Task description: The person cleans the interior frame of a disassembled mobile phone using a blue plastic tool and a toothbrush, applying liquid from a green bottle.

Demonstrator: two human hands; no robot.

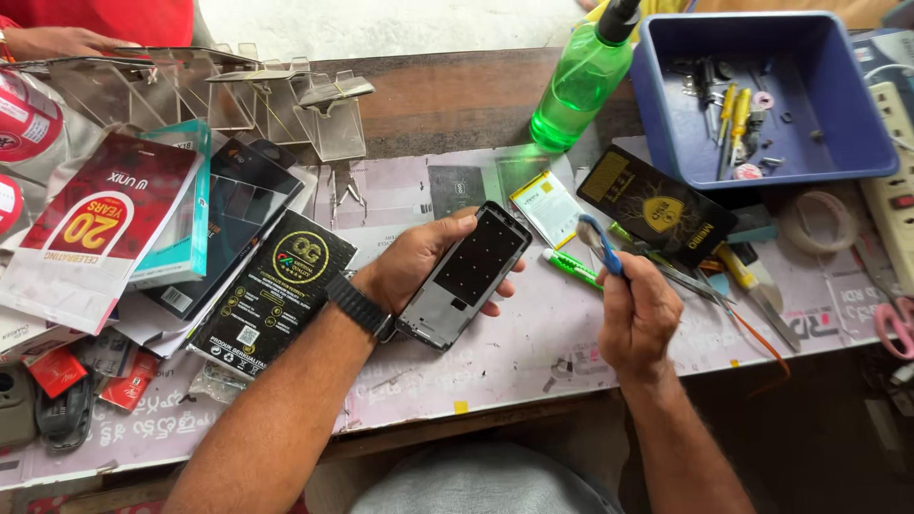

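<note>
My left hand [411, 264] holds an opened phone frame [466, 274], tilted with its dark inner plate facing up, above the middle of the bench. A black band sits on that wrist. My right hand [636, 312] is closed around a small brush with a blue handle [600, 246], its head raised just right of the phone's top end and apart from it. Beneath the brush lies a green-handled tool [572, 268].
Boxes and flat packages [143, 228] pile up at the left, behind them clear plastic stands [286, 105]. A green spray bottle [583, 84] and a blue tray [857, 114] of small tools stand at the back. Tweezers, cutters and scissors [893, 324] lie at the right.
</note>
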